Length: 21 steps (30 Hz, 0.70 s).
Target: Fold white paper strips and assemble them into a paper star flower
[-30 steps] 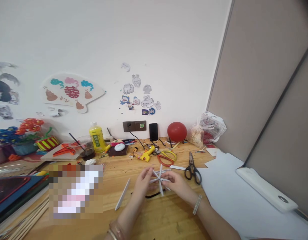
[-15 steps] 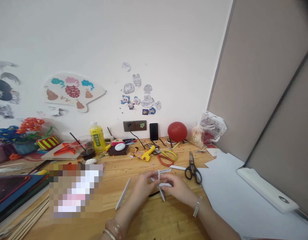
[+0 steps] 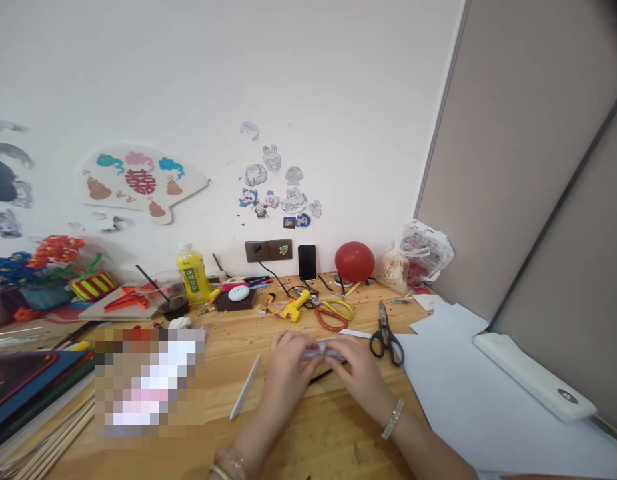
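Between my two hands is a folded white paper piece [image 3: 321, 347], mostly covered by my fingers. My left hand [image 3: 291, 363] pinches its left side, and my right hand [image 3: 355, 365] pinches its right side. A thin dark strip [image 3: 324, 375] lies on the table just below the fingers. Left of my left forearm rests a narrow white folded paper strip [image 3: 245, 388]. Black-handled scissors [image 3: 387, 343] lie to the right of my right hand, with another white paper strip [image 3: 357, 334] beside them.
Large white paper sheets [image 3: 468, 387] cover the right side, with a long white device [image 3: 533, 377] on them. Toward the wall are a yellow glue gun [image 3: 294, 307], red-and-yellow-handled scissors [image 3: 333, 319], a red balloon [image 3: 355, 261] and a yellow drink bottle [image 3: 193, 277]. Wooden sticks [image 3: 58, 440] lie at left.
The paper piece has turned in my hands; its end that pointed toward me no longer shows. Both hands have closed in around it, fingers now over its top.
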Motion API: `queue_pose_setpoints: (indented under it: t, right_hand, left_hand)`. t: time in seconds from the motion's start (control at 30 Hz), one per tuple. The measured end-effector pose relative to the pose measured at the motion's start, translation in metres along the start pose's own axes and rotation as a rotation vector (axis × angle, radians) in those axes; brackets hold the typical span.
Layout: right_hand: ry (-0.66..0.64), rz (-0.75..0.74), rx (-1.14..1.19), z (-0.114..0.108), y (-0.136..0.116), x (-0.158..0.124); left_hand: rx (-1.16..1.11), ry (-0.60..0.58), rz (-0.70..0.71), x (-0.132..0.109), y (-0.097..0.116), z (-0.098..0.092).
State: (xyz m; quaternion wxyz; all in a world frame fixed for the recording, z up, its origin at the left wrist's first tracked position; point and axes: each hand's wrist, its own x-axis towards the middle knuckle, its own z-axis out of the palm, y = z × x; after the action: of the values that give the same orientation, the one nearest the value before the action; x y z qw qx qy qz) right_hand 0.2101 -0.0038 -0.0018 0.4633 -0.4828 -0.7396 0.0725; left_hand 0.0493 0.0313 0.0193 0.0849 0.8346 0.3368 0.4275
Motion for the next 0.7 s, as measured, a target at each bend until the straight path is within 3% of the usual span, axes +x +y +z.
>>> queue_pose_setpoints:
  t: [0.27,0.7]
  right_hand:
    - [0.080,-0.167,-0.061,-0.008,-0.009,0.001]
    - [0.116,-0.140,-0.066,-0.010,-0.012,-0.002]
  left_hand:
    - [0.102,0.075,0.176,0.000,0.010,-0.006]
    - [0.128,0.161,0.265,0.000,0.017,-0.009]
